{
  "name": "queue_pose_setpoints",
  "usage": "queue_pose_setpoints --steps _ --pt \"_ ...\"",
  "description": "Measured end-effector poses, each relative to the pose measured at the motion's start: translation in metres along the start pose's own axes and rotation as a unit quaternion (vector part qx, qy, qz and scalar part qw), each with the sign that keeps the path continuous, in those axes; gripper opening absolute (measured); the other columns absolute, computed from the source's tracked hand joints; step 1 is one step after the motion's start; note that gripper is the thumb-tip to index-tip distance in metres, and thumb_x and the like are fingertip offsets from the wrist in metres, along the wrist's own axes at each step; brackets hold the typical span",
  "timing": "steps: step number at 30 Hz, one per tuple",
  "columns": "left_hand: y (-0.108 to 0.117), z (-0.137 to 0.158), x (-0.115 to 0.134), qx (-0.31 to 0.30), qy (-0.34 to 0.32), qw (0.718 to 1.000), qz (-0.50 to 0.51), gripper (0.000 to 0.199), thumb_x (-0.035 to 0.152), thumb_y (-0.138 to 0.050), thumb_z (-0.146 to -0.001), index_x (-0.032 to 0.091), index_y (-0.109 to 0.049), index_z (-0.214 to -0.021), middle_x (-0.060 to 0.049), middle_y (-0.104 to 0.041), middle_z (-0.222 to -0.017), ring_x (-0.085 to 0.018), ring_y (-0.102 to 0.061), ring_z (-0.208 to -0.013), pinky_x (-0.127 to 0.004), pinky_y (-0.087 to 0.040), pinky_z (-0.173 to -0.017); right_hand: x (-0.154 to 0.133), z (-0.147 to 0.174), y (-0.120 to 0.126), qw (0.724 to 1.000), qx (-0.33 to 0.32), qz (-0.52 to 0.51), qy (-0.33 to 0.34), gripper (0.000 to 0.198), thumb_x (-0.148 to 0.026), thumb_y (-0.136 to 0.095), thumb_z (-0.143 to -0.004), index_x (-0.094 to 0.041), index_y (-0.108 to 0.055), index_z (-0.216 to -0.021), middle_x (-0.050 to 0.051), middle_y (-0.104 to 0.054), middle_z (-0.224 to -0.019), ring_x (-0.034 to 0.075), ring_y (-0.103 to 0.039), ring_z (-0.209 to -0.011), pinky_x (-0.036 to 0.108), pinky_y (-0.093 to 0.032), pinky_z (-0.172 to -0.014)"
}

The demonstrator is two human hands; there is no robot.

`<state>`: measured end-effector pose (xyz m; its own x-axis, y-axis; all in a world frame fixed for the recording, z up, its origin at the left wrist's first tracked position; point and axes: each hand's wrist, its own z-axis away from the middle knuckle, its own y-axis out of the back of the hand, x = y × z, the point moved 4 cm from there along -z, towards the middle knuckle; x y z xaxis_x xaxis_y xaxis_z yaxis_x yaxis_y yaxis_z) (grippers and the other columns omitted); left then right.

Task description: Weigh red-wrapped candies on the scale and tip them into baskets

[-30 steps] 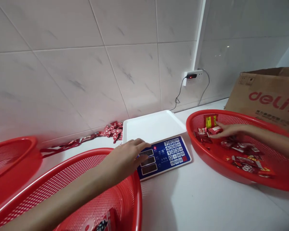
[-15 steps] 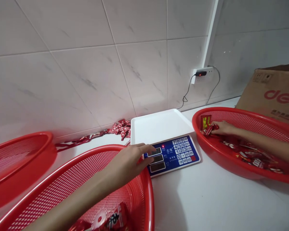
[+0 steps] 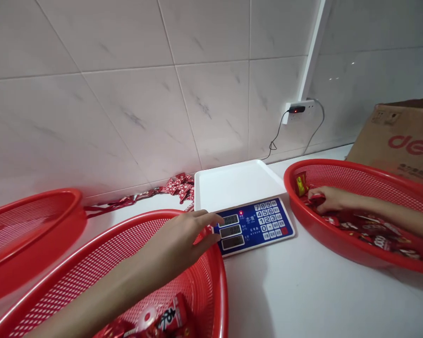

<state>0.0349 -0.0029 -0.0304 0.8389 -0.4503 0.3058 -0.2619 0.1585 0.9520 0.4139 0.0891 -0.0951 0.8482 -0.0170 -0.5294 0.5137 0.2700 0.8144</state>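
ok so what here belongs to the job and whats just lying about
Seemingly in use:
scale, left hand by its displays
right basket, right hand holding a red packet
nearer left basket

Apparently lying about:
far-left basket
dotted packets
cardboard box

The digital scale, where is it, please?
In the head view, the scale is right of centre, left hand at its left edge, red basket on its right.
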Motion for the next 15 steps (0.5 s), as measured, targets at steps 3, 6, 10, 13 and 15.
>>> queue_pose_setpoints --steps 3,6,10,13,15 --pt "0.003 0.004 -0.003 0.005 0.003 1.0 0.004 0.031 0.044 -0.049 -0.096 0.034 -0.064 -0.121 0.0 -0.073 -0.116 -0.024 -0.07 -0.1 -0.04 -0.054 -0.083 -0.032 0.01 0.033 0.998 0.039 -0.039 0.019 0.017 -0.023 -0.063 -0.063 -0.021 -0.054 -0.077 0.002 -0.065 -0.076 0.017 -0.057 -0.063 0.028 -0.045 -0.058" --pt "0.01 0.007 -0.005 0.019 0.006 1.0 0.005 0.031 0.048 -0.048 -0.096 0.036 -0.064 -0.12 0.002 -0.072 -0.117 -0.023 -0.07 -0.099 -0.039 -0.055 -0.082 -0.087 0.01 0.049 0.99 0.087 -0.078 0.081 0.018 -0.028 -0.065 -0.072 -0.021 -0.056 -0.086 0.003 -0.066 -0.079 0.014 -0.058 -0.061 0.027 -0.046 -0.054" --pt "0.019 0.008 -0.005 0.044 0.01 0.999 -0.016 0.033 0.049 -0.046 -0.096 0.034 -0.066 -0.117 0.0 -0.072 -0.117 -0.023 -0.072 -0.094 -0.038 -0.055 -0.077 -0.161 -0.021 0.013 0.984 0.056 -0.065 0.155 0.024 -0.018 -0.066 -0.074 -0.019 -0.059 -0.098 0.004 -0.067 -0.086 0.014 -0.063 -0.067 0.024 -0.051 -0.058" --pt "0.021 0.008 -0.004 0.043 0.012 0.999 -0.024 0.033 0.048 -0.044 -0.097 0.033 -0.065 -0.118 -0.001 -0.072 -0.116 -0.023 -0.072 -0.093 -0.038 -0.055 -0.076 -0.193 -0.051 -0.022 0.984 -0.001 -0.023 0.175 0.038 -0.02 -0.072 -0.072 -0.019 -0.063 -0.109 0.005 -0.069 -0.093 0.016 -0.064 -0.07 0.027 -0.053 -0.058" --pt "0.02 0.011 -0.003 0.041 0.013 0.999 -0.026 0.034 0.048 -0.044 -0.097 0.033 -0.065 -0.119 -0.001 -0.072 -0.116 -0.023 -0.072 -0.092 -0.038 -0.055 -0.077 -0.201 -0.058 -0.031 0.982 -0.04 0.002 0.186 0.056 -0.022 -0.082 -0.062 -0.02 -0.065 -0.115 0.007 -0.069 -0.108 0.022 -0.068 -0.085 0.031 -0.057 -0.069"
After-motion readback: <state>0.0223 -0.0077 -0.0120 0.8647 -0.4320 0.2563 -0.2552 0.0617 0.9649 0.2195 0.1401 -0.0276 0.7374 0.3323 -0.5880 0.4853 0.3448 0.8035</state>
